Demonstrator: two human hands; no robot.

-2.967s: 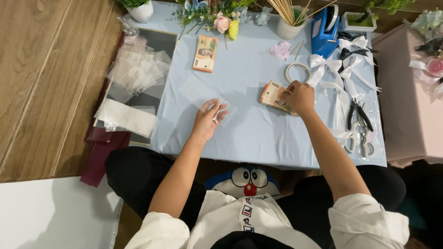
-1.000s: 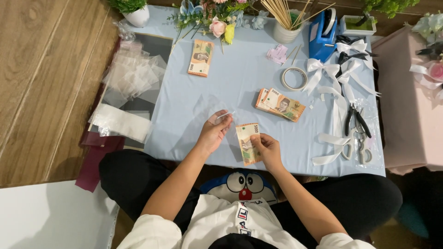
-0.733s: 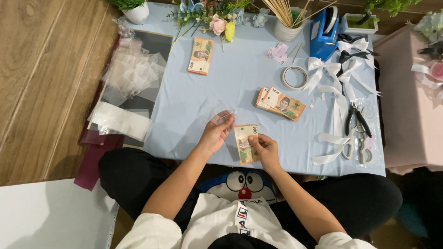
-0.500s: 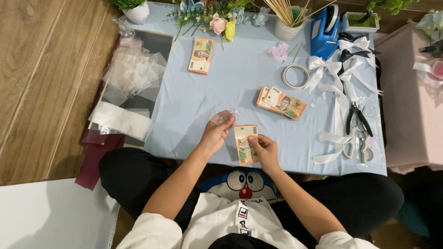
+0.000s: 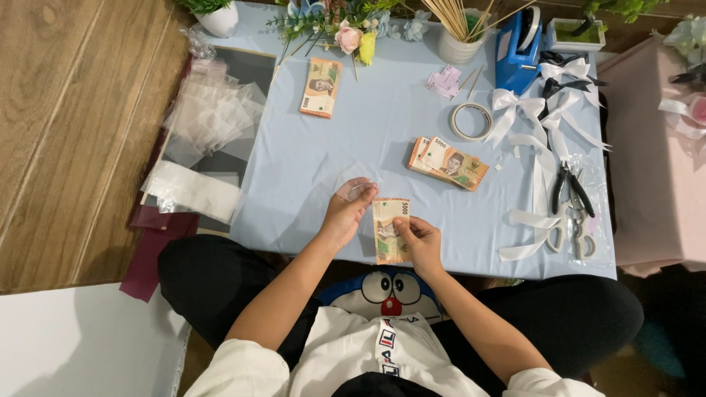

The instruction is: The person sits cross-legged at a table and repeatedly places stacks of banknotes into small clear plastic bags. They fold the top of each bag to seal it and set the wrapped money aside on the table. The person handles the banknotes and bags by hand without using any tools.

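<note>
While the person sits at the near edge of a low table [image 5: 323, 169] covered in pale blue, the right hand [image 5: 421, 242] pinches a single banknote [image 5: 390, 229] between thumb and fingers, holding it upright just above the table's front edge. The left hand [image 5: 346, 213] sits just beside the note on its left, with fingertips closed on a small clear plastic sleeve [image 5: 362, 191] that is hard to make out against the cloth. A stack of banknotes [image 5: 447, 163] lies near, up and to the right of the hands, and a second stack [image 5: 321, 87] lies farther off toward the back of the table. A roll of tape [image 5: 471, 121] rests behind the nearer stack, with white ribbon bows [image 5: 548, 110] and pliers [image 5: 572, 191] to the right. A pile of clear plastic sleeves [image 5: 209, 121] lies off the table's left edge.
</note>
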